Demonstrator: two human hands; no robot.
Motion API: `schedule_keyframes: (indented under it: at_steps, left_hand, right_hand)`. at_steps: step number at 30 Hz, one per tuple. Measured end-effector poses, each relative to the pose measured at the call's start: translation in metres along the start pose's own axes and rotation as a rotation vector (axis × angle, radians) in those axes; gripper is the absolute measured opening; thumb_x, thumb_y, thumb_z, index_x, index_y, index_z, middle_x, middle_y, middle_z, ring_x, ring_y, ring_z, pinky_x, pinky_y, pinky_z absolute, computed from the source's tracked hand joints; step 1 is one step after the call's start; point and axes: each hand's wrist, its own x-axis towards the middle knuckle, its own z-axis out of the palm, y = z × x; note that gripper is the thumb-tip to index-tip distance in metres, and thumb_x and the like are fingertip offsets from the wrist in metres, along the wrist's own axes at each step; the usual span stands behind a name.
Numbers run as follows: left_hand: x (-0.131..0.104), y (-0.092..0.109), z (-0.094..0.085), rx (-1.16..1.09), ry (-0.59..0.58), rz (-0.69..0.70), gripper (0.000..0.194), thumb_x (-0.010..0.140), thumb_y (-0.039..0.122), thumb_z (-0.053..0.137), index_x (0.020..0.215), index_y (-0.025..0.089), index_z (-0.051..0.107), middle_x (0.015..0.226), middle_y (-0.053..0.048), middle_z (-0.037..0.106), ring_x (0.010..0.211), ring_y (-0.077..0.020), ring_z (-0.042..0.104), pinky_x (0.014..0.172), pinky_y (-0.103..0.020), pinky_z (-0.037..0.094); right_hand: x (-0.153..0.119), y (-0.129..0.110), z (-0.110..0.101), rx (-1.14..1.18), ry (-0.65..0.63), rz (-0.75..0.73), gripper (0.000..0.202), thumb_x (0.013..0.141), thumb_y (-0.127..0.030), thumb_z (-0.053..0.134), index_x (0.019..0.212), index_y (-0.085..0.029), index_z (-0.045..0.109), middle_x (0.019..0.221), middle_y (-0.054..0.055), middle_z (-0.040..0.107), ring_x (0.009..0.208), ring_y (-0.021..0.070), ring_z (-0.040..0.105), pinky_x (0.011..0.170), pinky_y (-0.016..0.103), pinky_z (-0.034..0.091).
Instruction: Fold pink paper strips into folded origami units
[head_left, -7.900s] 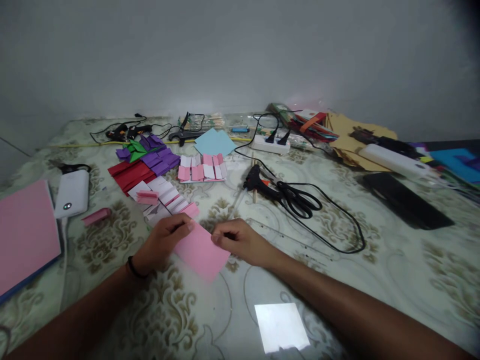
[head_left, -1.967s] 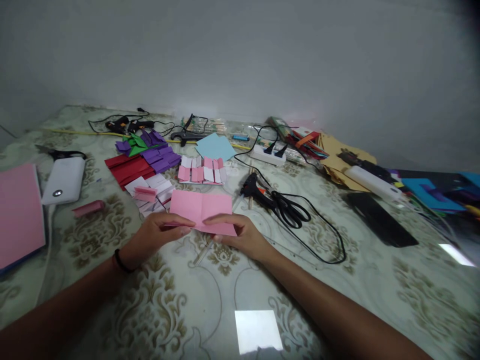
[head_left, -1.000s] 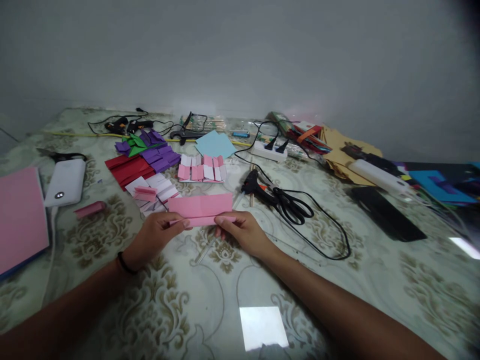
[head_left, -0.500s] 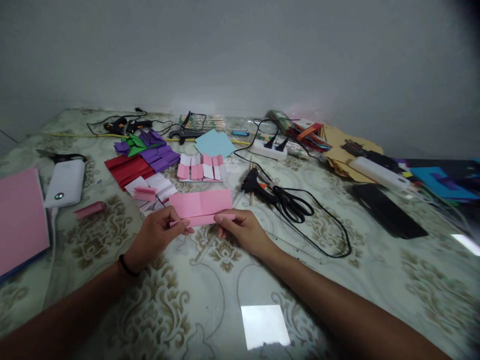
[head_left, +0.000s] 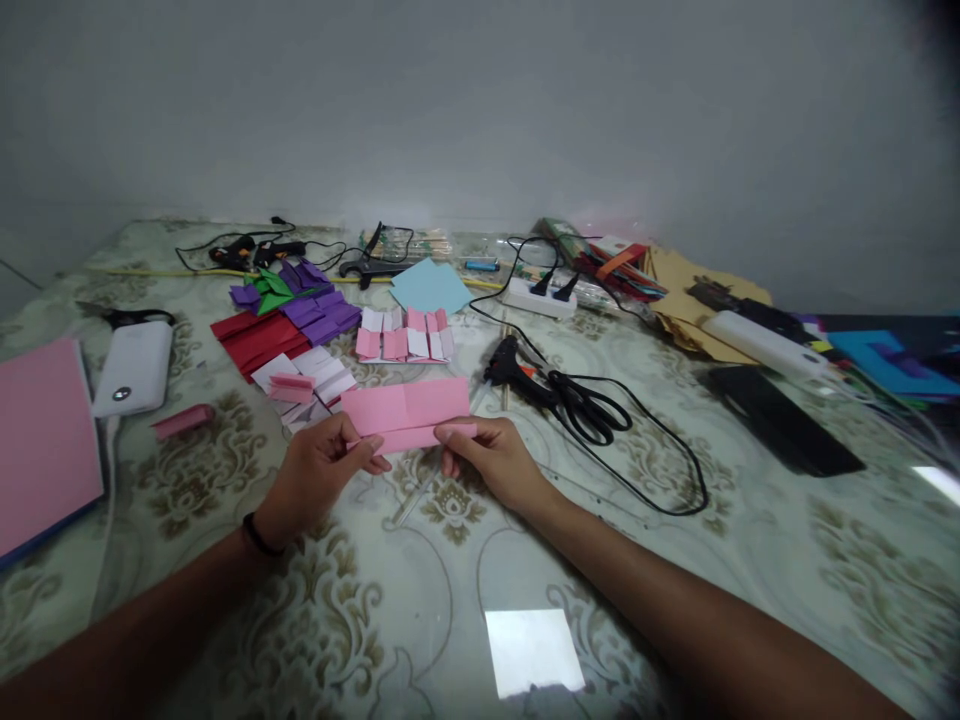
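Both my hands hold one pink paper sheet (head_left: 406, 412) just above the patterned table (head_left: 750, 560). My left hand (head_left: 319, 470) pinches its lower left edge, and my right hand (head_left: 491, 458) pinches its lower right edge. The near strip of the sheet is folded up along its length, and a crease runs down the middle. A black band circles my left wrist.
Behind the sheet lie folded pink-and-white pieces (head_left: 405, 338), red (head_left: 259, 340) and purple (head_left: 319, 315) folded stacks, and a light blue sheet (head_left: 430, 287). A black glue gun (head_left: 517, 370), scissors (head_left: 592, 405) and their cable lie to the right. A power bank (head_left: 135, 367) and pink pad (head_left: 41, 445) sit left.
The flat pink sheet was turned and opened into a wide creased rectangle. Over the last second my hands folded its near edge up and lifted it slightly away from me.
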Motion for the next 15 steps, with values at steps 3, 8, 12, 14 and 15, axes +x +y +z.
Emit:
schedule_keyframes:
  at_steps: [3, 8, 12, 14, 15]
  left_hand:
    - [-0.0001, 0.0003, 0.0005, -0.006, 0.013, 0.001, 0.031, 0.086, 0.035, 0.071, 0.069, 0.020, 0.050, 0.069, -0.003, 0.077, 0.068, -0.0201, 0.077, 0.065, -0.027, 0.060]
    - [0.0003, 0.0000, 0.0004, -0.006, 0.012, 0.002, 0.030, 0.086, 0.033, 0.071, 0.070, 0.021, 0.049, 0.069, -0.003, 0.078, 0.069, -0.0213, 0.078, 0.064, -0.028, 0.060]
    - [0.0012, -0.0024, 0.0003, -0.023, 0.023, 0.017, 0.032, 0.085, 0.035, 0.073, 0.072, 0.021, 0.048, 0.069, -0.003, 0.077, 0.069, -0.0228, 0.078, 0.064, -0.028, 0.060]
    - [0.0014, -0.0033, 0.0005, -0.022, 0.032, 0.026, 0.032, 0.086, 0.036, 0.072, 0.073, 0.020, 0.048, 0.069, -0.003, 0.078, 0.070, -0.0231, 0.079, 0.064, -0.028, 0.060]
    - [0.0013, -0.0036, 0.0006, -0.022, 0.035, 0.031, 0.032, 0.086, 0.037, 0.072, 0.073, 0.020, 0.049, 0.069, -0.003, 0.078, 0.070, -0.0231, 0.079, 0.064, -0.028, 0.060]
  right_hand:
    - [-0.0008, -0.0027, 0.0011, 0.024, 0.020, -0.002, 0.045, 0.084, -0.056, 0.071, 0.062, -0.016, 0.068, 0.056, 0.001, 0.065, 0.051, 0.0111, 0.055, 0.053, 0.023, 0.045]
    - [-0.0009, -0.0014, 0.0023, 0.057, 0.037, -0.020, 0.041, 0.084, -0.052, 0.073, 0.065, -0.016, 0.065, 0.057, 0.000, 0.063, 0.050, 0.0105, 0.055, 0.051, 0.022, 0.044]
    - [0.0007, 0.0027, 0.0032, 0.134, 0.071, -0.024, 0.041, 0.081, -0.049, 0.077, 0.066, -0.018, 0.056, 0.056, -0.003, 0.062, 0.046, 0.0092, 0.053, 0.048, 0.021, 0.042]
    - [0.0011, 0.0037, 0.0038, 0.150, 0.099, -0.025, 0.043, 0.080, -0.049, 0.078, 0.066, -0.019, 0.051, 0.055, -0.004, 0.061, 0.044, 0.0089, 0.052, 0.046, 0.020, 0.041]
    - [0.0011, 0.0040, 0.0042, 0.149, 0.110, -0.025, 0.044, 0.079, -0.050, 0.078, 0.067, -0.019, 0.050, 0.054, -0.004, 0.060, 0.043, 0.0088, 0.051, 0.045, 0.020, 0.041]
